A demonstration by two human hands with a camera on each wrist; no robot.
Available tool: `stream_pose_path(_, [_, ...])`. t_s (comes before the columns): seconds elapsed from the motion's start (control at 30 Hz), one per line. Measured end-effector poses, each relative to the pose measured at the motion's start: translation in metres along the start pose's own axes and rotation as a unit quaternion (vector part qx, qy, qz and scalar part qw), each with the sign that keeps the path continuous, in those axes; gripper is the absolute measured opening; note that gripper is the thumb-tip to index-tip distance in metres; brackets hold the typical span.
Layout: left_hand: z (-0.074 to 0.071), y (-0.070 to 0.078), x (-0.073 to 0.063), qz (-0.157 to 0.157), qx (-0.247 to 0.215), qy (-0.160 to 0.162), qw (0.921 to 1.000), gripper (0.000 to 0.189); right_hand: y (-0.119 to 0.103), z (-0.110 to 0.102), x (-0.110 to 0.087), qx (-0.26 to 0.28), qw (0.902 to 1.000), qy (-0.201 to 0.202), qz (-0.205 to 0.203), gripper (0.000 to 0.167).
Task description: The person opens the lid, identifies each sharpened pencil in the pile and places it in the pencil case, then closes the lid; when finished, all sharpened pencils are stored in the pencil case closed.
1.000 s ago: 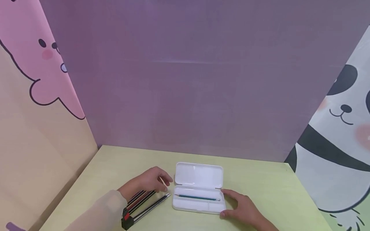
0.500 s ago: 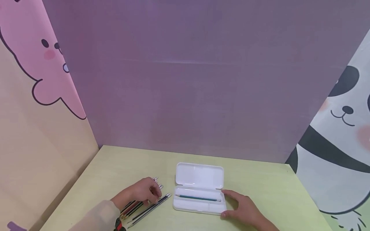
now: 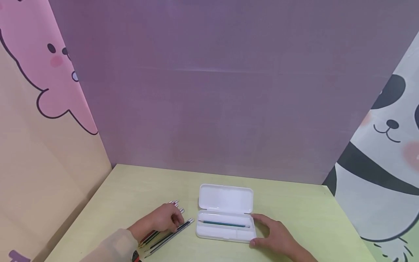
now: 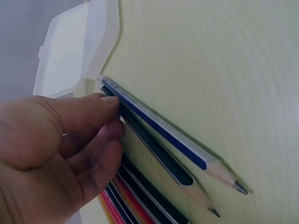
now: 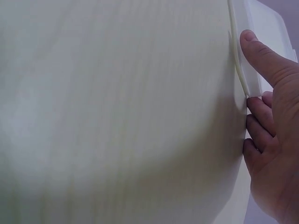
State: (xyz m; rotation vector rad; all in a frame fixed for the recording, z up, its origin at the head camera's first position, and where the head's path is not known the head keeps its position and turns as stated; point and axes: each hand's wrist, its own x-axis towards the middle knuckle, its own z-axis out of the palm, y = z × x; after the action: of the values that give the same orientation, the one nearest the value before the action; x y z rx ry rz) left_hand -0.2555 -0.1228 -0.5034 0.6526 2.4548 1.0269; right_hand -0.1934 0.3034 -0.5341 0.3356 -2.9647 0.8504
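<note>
An open white pencil case (image 3: 226, 237) lies on the table, its lid (image 3: 226, 198) tipped back. One teal pencil (image 3: 224, 224) rests inside. My right hand (image 3: 276, 234) holds the case by its right end, thumb at the front corner and index finger at the back corner. To the left, my left hand (image 3: 167, 217) pinches a dark green pencil (image 4: 154, 149) near its upper end between thumb and fingers. Right beside that pencil lies a blue-and-silver pencil (image 4: 163, 128). Several more pencils (image 4: 135, 200), striped red, black and yellow, lie under the left hand, partly hidden.
The pale yellow table (image 3: 294, 196) meets a purple backdrop (image 3: 209, 109) behind the case. Side panels carry a pink cartoon animal (image 3: 46, 72) and a panda (image 3: 386, 153). A black-and-red wrist strap part (image 3: 135, 256) shows under the left sleeve.
My left hand has moved left and down from beside the case onto the pencils, and its thumb and fingers have closed on one. The right hand stays on the case.
</note>
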Motion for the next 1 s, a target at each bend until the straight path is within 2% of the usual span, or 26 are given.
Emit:
stream_pose_path(0.2, [0.002, -0.003, 0.002, 0.011, 0.046, 0.014, 0.9988, 0.023, 0.002, 0.001, 0.001, -0.007, 0.9999, 0.001, -0.009, 0.09])
stream_pose_path(0.37, [0.004, -0.005, 0.003, 0.025, 0.08, 0.031, 0.996, 0.019, 0.002, -0.002, 0.003, -0.033, 0.9993, -0.001, -0.019, 0.091])
stream_pose_path(0.6, [0.006, 0.007, 0.003, 0.004, 0.117, 0.044, 0.9921, 0.015, -0.004, -0.011, 0.009, -0.081, 0.9958, -0.015, -0.039, 0.093])
stream_pose_path(0.77, [0.006, 0.012, 0.002, -0.012, 0.125, 0.046, 0.991, 0.013, -0.006, -0.013, 0.011, -0.09, 0.9951, -0.022, -0.034, 0.095])
stream_pose_path(1.0, [0.004, 0.011, 0.002, 0.004, 0.111, 0.047, 0.9927, 0.014, -0.007, -0.013, 0.009, -0.079, 0.9963, -0.022, -0.027, 0.094])
